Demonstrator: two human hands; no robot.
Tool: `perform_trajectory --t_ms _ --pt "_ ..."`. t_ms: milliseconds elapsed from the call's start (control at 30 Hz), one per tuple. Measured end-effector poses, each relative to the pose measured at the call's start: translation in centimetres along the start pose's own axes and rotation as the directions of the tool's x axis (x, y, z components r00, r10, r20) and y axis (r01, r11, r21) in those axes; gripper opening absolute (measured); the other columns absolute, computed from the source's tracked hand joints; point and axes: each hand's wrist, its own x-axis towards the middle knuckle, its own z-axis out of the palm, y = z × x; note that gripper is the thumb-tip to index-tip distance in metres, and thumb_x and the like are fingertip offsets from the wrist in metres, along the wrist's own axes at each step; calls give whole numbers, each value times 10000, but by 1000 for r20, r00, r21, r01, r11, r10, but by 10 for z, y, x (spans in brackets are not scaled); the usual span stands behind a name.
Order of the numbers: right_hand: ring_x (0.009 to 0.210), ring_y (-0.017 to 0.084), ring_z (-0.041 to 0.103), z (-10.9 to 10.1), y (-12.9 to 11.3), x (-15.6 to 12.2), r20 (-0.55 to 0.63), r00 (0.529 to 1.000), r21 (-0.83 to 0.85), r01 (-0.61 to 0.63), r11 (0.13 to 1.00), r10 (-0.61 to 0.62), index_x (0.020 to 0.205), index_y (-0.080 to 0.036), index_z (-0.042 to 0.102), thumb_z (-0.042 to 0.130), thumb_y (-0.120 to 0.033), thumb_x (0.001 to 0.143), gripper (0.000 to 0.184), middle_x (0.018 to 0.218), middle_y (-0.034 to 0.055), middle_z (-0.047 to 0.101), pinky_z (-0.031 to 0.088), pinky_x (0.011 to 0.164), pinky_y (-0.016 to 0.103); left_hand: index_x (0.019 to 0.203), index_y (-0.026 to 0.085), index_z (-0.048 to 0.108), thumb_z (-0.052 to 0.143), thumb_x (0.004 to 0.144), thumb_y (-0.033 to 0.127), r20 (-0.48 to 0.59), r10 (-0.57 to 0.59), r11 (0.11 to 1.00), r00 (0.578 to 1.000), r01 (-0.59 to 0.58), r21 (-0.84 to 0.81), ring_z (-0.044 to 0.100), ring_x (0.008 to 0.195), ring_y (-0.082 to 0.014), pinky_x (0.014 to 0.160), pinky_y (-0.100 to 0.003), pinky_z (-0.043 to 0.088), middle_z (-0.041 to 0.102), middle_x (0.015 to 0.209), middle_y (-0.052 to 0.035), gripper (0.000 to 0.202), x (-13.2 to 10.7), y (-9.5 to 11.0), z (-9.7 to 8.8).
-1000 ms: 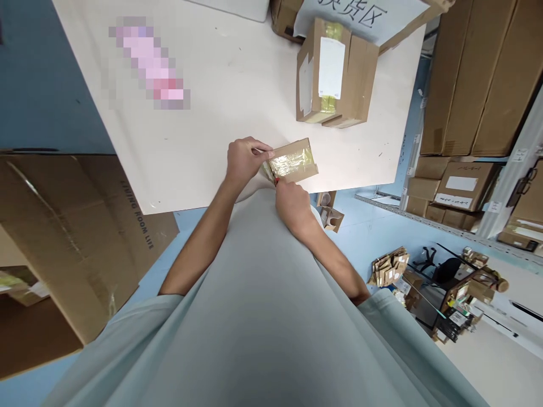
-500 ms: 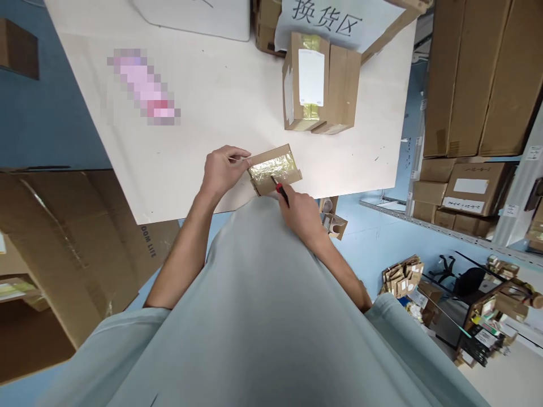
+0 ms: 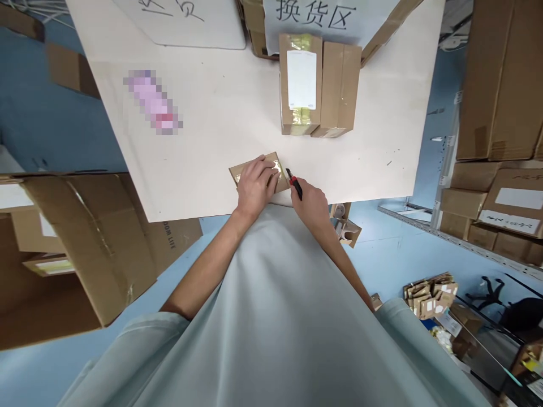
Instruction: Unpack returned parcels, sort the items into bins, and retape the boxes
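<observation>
A small cardboard box (image 3: 283,182) with shiny clear tape lies at the table's near edge, close to my body. My left hand (image 3: 255,185) is laid over its top, fingers curled across it and holding it, so much of the box is hidden. Just to the right, my right hand (image 3: 311,204) is closed around a red and black utility knife (image 3: 296,185). The knife's tip points up and left, beside the box's right end and apart from it, as far as I can see.
Two taller cardboard boxes (image 3: 339,85) stand farther back on the white table (image 3: 203,113), before a handwritten sign (image 3: 316,17). A blurred pink item (image 3: 153,103) lies at left. A large open carton (image 3: 97,243) is below left; shelved boxes (image 3: 509,198) are at right.
My left hand has moved from the box's left end onto its top. The knife has come off the tape to the box's right side. The view has shifted slightly.
</observation>
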Motion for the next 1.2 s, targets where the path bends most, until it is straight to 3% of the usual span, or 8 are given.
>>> perform_trajectory --t_ms 267,467,700,800,1000,1200 --pt "1157 328 787 -2 -1 27 64 993 4 103 995 -103 1450 -198 689 405 -304 1213 385 1289 151 848 575 965 383 1133 306 795 502 1180 543 -39 -41 997 998 44 66 609 1564 -365 1323 -663 464 800 1278 -116 380 -6 0 9" --pt "1155 354 795 -5 -10 23 110 992 -84 63 994 -54 1472 -176 645 382 -276 1217 380 1256 186 846 591 965 417 1120 318 781 586 1147 523 -74 -69 997 995 71 19 624 1547 -358 1419 -730 317 801 1258 -89 284 -8 -5 14" --pt "1113 350 808 -3 -20 22 119 993 -152 29 988 -11 1485 -142 620 383 -267 1218 378 1206 216 833 609 972 447 1132 316 784 664 1117 512 -81 -108 992 991 102 -77 587 1585 -358 1440 -744 261 787 1300 -90 230 -13 -10 22" --pt "1119 328 812 -1 -26 26 100 995 -195 39 980 -19 1444 -134 642 351 -232 1211 385 1198 215 828 621 957 410 1145 314 778 654 1128 516 -104 -83 992 991 72 -100 580 1596 -347 1450 -714 263 787 1314 -94 237 -12 -17 27" --pt "1162 299 817 -3 -28 16 143 988 -288 -7 958 50 1463 -126 627 335 -157 1208 389 1247 216 822 620 958 366 1124 298 768 563 1181 414 -137 79 996 987 -84 -37 656 1516 -287 1470 -631 296 802 1243 -78 242 -15 -25 37" --pt "1167 300 818 2 -19 -1 146 986 -313 -29 949 78 1477 -127 619 310 -156 1203 413 1251 226 824 624 935 357 1106 303 762 509 1192 467 -130 75 997 989 -77 -14 649 1534 -289 1473 -628 314 812 1202 -83 313 -19 -21 40"
